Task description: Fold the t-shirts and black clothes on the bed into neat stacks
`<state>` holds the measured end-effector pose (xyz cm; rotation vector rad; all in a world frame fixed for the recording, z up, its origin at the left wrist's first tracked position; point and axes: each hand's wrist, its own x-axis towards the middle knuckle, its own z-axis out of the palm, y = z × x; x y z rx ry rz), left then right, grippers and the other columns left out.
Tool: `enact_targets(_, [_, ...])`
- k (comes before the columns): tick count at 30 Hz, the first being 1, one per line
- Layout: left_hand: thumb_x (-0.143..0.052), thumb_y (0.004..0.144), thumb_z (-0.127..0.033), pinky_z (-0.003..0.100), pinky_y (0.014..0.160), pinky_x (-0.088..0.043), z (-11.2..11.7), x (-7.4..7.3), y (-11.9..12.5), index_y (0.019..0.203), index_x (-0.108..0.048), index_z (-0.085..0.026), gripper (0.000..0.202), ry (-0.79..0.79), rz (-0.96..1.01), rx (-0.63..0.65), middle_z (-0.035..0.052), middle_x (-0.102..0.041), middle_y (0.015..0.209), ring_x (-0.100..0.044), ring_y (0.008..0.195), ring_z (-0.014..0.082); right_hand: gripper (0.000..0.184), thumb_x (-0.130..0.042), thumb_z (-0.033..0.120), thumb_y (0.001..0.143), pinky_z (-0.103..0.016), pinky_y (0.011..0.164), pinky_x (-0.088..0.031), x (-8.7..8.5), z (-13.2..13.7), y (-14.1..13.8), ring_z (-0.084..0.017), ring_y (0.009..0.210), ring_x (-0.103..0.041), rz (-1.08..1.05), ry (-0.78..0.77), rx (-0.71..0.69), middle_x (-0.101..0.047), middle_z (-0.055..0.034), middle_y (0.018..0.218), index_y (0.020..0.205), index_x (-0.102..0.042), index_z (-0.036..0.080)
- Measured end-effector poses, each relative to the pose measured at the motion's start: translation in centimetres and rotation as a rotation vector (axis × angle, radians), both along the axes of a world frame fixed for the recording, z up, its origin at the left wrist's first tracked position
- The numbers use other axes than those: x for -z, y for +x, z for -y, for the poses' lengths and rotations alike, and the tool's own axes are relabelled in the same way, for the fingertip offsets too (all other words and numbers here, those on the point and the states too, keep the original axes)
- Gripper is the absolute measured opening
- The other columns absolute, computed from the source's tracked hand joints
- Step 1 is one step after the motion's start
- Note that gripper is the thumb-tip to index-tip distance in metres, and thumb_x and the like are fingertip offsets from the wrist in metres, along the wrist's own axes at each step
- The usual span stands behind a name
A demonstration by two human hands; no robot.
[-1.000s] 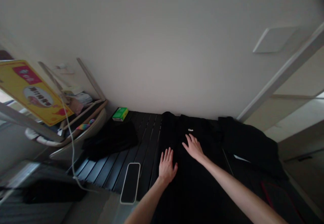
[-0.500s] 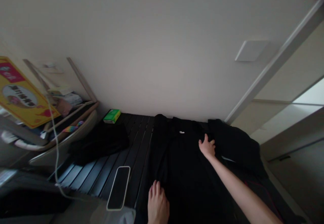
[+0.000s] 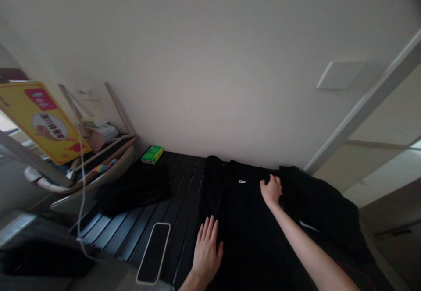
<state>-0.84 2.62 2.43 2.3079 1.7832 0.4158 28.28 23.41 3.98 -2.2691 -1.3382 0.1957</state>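
A black garment with a small white label lies spread on a dark slatted table. My left hand lies flat and open on the garment's near left edge, fingers together and stretched out. My right hand reaches to the garment's far right part, near the collar, with fingers curled into the black cloth. A second heap of black clothing sits just right of that hand.
A phone lies face up near the table's front left edge. A folded black cloth and a green box are at the back left. A cluttered rack with a yellow sign and a white cable stands left.
My right hand moved from the garment's middle to its far right and curled into the cloth. My left hand slid back along the near left edge. The head shifted slightly.
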Motion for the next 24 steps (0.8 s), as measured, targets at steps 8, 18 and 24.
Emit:
enact_targets(8, [-0.045, 0.084, -0.019, 0.046, 0.11, -0.036, -0.3, 5.0, -0.9, 0.151, -0.015, -0.022, 0.074, 0.163, -0.176, 0.061, 0.004, -0.021, 0.155, -0.03, 0.139, 0.0266, 0.063, -0.043, 0.023, 0.086, -0.043, 0.11, -0.026, -0.8, -1.8, -12.7, -0.029, 0.137, -0.03, 0.07, 0.016, -0.544, -0.025, -0.0116, 0.154, 0.147, -0.03, 0.016])
enact_targets(18, [-0.05, 0.08, -0.022, 0.046, 0.106, -0.041, -0.9, 7.4, -1.6, 0.152, -0.013, -0.024, 0.08, 0.204, -0.14, 0.085, 0.0027, -0.021, 0.155, -0.035, 0.136, 0.029, 0.078, -0.048, 0.013, 0.079, -0.036, 0.104, -0.037, 2.4, 4.3, -15.7, -0.026, 0.134, -0.038, 0.094, -0.09, -0.758, -0.008, -0.0064, 0.159, 0.15, -0.019, 0.026])
enact_targets(24, [-0.047, 0.084, -0.021, 0.047, 0.11, -0.037, -0.4, 5.9, -1.2, 0.152, -0.013, -0.024, 0.076, 0.145, -0.116, 0.068, 0.0001, -0.017, 0.156, -0.028, 0.14, 0.0282, 0.055, -0.045, 0.026, 0.087, -0.038, 0.095, -0.045, 4.3, 10.8, -9.6, -0.03, 0.116, -0.057, 0.112, -0.278, -0.655, -0.054, -0.0217, 0.131, 0.137, -0.042, 0.004])
